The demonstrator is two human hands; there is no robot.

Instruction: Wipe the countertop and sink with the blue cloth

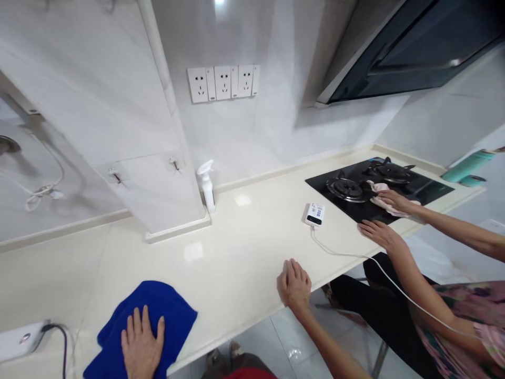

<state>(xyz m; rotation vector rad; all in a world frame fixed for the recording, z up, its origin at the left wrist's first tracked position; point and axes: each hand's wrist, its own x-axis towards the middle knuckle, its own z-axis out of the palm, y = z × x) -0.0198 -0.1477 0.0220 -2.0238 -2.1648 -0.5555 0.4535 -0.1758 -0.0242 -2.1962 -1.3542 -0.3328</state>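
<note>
My left hand (pixel 142 342) lies flat on a blue cloth (pixel 173 305), fingers stretched and thumb apart, pressing it to the cream countertop (pixel 244 252). The cloth is spread out with a fold at its left side, near the front edge. My right hand (pixel 296 287) rests on the counter by its front edge, fingers extended and slightly bent, with nothing visible in it. Against the wall corner, beyond both hands, a white spray bottle (pixel 208 189) stands upright.
At right a co-worker's hand (pixel 392 202) holds a pinkish cloth (pixel 381 189) on the black gas stove (pixel 331 181); their other hand (pixel 381 235) rests at the counter edge. A power bank (pixel 315 214) trails a white cable. Another white device (pixel 21 339) lies far left. Wall sockets (pixel 223 82) are above.
</note>
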